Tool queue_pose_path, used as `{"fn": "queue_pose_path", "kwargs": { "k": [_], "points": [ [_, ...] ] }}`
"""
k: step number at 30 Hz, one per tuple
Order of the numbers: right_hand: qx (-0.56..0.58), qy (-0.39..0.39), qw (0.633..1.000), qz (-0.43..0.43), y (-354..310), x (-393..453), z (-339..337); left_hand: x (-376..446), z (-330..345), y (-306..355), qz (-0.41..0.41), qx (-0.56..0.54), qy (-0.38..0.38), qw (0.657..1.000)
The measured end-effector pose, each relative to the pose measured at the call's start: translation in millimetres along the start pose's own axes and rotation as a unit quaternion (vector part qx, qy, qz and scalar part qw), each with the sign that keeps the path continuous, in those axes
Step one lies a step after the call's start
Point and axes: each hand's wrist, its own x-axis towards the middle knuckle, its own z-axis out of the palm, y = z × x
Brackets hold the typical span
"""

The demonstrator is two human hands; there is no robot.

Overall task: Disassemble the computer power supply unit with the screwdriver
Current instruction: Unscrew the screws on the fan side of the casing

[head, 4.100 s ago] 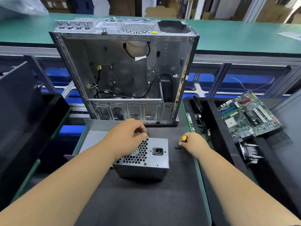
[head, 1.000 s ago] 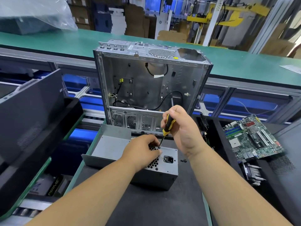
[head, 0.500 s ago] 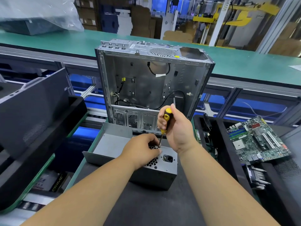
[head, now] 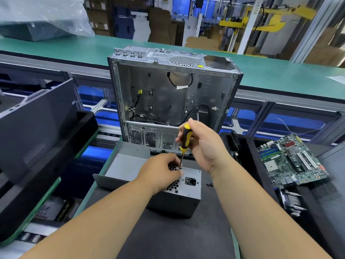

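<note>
Black mat (head: 164, 238), lower centre of frame: carries grey power supply unit (head: 179, 200), centre, socket face up.
Left hand (head: 160, 172), centre: rests on honeycomb grille of unit, fingers curled by screwdriver tip; whether pinching anything, cannot tell.
Right hand (head: 203, 144), just right of centre: fingers wrapped round yellow-and-black screwdriver (head: 184, 141), held near upright, tip down at grille edge of unit.
Small dark screws (head: 210, 184), on mat, just right of unit.
Grey sheet-metal cover (head: 123, 165), left of unit, lying open side up; nothing seen inside.
Black tray (head: 248, 152), right of frame: holds green motherboard (head: 291, 159), tilted; finned metal part (head: 291, 202) below it, lower right.
Dark panels (head: 35, 124), left of frame, leaning in black foam holder (head: 61, 146).
Steel computer case (head: 173, 96), upper centre, open side facing camera: loose black cables (head: 188, 114) and yellow connector (head: 140, 91) within.
Green conveyor belt (head: 280, 75), across upper frame; clear plastic bag (head: 44, 15), upper left, over dark box.
</note>
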Motion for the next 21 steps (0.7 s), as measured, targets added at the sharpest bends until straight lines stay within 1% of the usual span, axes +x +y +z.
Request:
{"fn": "queue_pose_path", "kwargs": {
  "k": [3, 6, 9, 13, 17, 19, 21],
  "points": [
    [0.055, -0.013, 0.998, 0.007, 6, 0, 8, 0, 0, -1, -0.002, 0.003, -0.002, 1.0],
    [0.065, -0.009, 0.998, -0.006, 10, 1, 10, 2, 0, -1, -0.003, 0.004, -0.004, 1.0],
    [0.073, -0.021, 0.997, -0.008, 11, 2, 6, 3, 0, -2, -0.003, -0.001, -0.005, 1.0],
    [0.02, -0.012, 1.0, -0.004, 8, 3, 2, 4, 1, -2, -0.004, 0.0, -0.004, 1.0],
    [-0.076, 0.018, 0.997, 0.007, -3, 5, 0, 3, 1, -2, -0.011, -0.002, -0.004, 1.0],
    [-0.091, 0.03, 0.995, 0.009, -5, 6, 1, 2, 1, -2, -0.008, -0.004, -0.003, 1.0],
    [-0.074, 0.038, 0.996, 0.016, -7, 7, 4, 1, 0, -1, -0.005, -0.008, -0.004, 1.0]
  ]
}}
